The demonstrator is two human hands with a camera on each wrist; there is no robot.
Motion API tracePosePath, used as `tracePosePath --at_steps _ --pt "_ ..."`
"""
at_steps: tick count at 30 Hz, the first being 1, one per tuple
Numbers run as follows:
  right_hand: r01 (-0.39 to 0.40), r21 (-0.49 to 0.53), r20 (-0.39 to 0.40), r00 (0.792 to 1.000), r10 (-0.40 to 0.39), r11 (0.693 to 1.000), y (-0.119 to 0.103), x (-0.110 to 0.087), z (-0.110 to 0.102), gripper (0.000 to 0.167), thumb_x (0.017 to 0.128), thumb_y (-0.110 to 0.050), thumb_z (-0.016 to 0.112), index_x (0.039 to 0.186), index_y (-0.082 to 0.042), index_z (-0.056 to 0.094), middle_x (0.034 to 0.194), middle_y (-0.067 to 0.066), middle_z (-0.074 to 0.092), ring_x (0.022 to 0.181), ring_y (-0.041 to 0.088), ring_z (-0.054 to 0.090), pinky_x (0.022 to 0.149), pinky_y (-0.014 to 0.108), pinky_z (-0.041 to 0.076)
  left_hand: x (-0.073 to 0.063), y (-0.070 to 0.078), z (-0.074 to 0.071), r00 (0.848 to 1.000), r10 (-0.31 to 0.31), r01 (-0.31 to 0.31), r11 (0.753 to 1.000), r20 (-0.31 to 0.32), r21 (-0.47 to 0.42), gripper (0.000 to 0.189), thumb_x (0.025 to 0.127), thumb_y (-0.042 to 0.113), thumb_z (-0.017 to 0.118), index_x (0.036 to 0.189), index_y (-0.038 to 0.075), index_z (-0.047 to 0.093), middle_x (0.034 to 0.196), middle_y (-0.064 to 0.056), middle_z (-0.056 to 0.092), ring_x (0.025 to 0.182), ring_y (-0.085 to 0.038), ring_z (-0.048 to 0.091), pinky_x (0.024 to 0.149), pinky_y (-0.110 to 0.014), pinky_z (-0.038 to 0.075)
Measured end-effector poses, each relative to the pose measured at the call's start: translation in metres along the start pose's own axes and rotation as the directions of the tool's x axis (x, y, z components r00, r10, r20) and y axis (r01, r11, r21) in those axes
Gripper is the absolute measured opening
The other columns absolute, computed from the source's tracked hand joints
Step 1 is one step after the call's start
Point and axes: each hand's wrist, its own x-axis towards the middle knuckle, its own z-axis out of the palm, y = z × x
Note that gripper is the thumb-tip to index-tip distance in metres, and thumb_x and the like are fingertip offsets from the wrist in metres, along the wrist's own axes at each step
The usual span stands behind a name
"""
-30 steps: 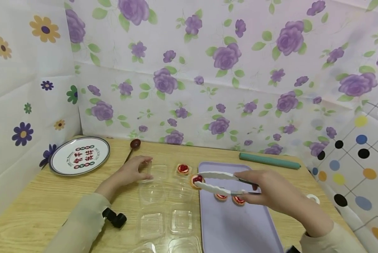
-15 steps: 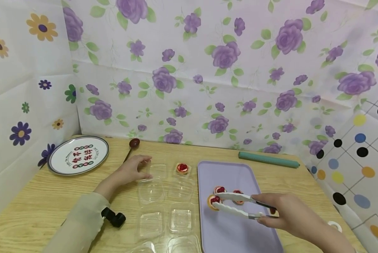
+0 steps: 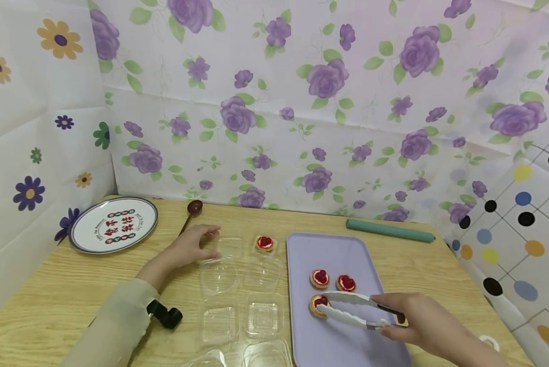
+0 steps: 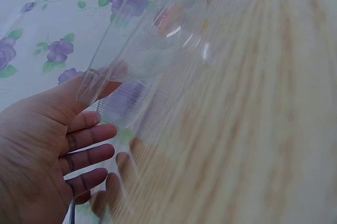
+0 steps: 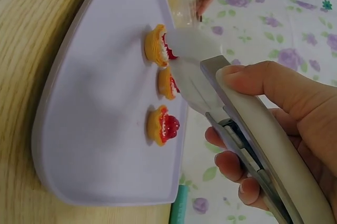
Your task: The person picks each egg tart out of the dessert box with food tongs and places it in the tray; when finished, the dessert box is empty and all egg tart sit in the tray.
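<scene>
My right hand (image 3: 427,323) grips a pair of tongs (image 3: 353,320) by the handles. The pale tips of the tongs are around a small berry-topped tart (image 3: 317,306) on the lilac tray (image 3: 343,339). Two similar tarts, a left one (image 3: 319,278) and a right one (image 3: 346,283), lie just behind it. My left hand (image 3: 189,247) is beside a clear plastic box (image 3: 230,248), thumb and fingers apart. In the left wrist view, the thumb reaches the corner of the clear plastic (image 4: 100,79), and the other fingers (image 4: 87,158) are loosely extended.
Several clear plastic boxes (image 3: 219,323) stand in two columns left of the tray; a back one holds a tart (image 3: 265,243). A plate (image 3: 113,224) and a dark spoon (image 3: 194,207) lie at the back left. A green roll (image 3: 390,230) lies behind the tray.
My right hand has moved right and toward me with the tongs, carrying the tart from the tray's left edge down onto the tray. My left hand has stayed beside the box.
</scene>
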Motion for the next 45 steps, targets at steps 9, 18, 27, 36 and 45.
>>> tracePosePath --at_steps 9,18,27,36,45 --pt "-0.042 0.039 0.016 0.999 0.042 0.998 0.005 -0.003 0.003 0.06 0.081 -0.043 0.073 0.125 -0.003 0.062 0.085 -0.015 0.061 0.065 -0.006 0.043 0.053 0.016 0.038 0.001 0.002 -0.001 1.0 0.015 -0.015 1.0 0.006 0.016 0.077 0.08 0.032 0.077 0.141 -0.001 0.043 0.127 -0.016 0.059 0.116 -0.035 0.054 0.1 -0.054 0.043" --pt "-0.022 0.047 -0.067 0.997 0.025 0.999 0.005 -0.007 -0.004 0.061 0.083 -0.044 0.071 0.129 -0.005 0.06 0.083 -0.017 0.058 0.064 -0.006 0.042 0.051 0.016 0.037 0.003 0.004 -0.01 1.0 0.001 -0.001 1.0 0.018 -0.023 0.08 0.081 0.038 0.075 0.144 0.004 0.04 0.134 -0.018 0.053 0.123 -0.038 0.049 0.104 -0.059 0.038" --pt "-0.014 0.065 -0.108 0.994 0.021 0.998 -0.006 0.006 -0.021 0.062 0.082 -0.046 0.071 0.13 -0.008 0.06 0.074 -0.017 0.054 0.061 -0.005 0.041 0.049 0.017 0.036 0.006 0.009 -0.011 0.998 0.054 -0.056 0.995 -0.03 -0.08 0.068 0.085 0.024 0.073 0.142 0.003 0.042 0.146 -0.018 0.044 0.133 -0.043 0.038 0.108 -0.062 0.033" --pt "0.026 0.048 -0.14 0.99 -0.019 0.998 -0.016 0.03 -0.037 0.059 0.083 -0.044 0.072 0.131 -0.01 0.06 0.069 -0.013 0.051 0.055 -0.003 0.037 0.046 0.018 0.036 0.025 0.038 -0.007 0.993 0.117 -0.115 0.989 -0.016 0.098 0.07 0.082 0.031 0.076 0.141 0.008 0.046 0.141 -0.017 0.05 0.132 -0.041 0.043 0.108 -0.061 0.033" --pt "-0.002 0.001 -0.127 0.992 0.002 1.0 -0.025 0.063 -0.046 0.059 0.084 -0.039 0.072 0.135 -0.014 0.056 0.067 -0.009 0.051 0.054 0.001 0.039 0.048 0.02 0.035 0.049 0.057 0.002 0.99 0.109 -0.124 0.976 0.09 0.181 0.078 0.079 0.033 0.078 0.144 0.009 0.043 0.146 -0.015 0.046 0.135 -0.039 0.04 0.113 -0.06 0.027"
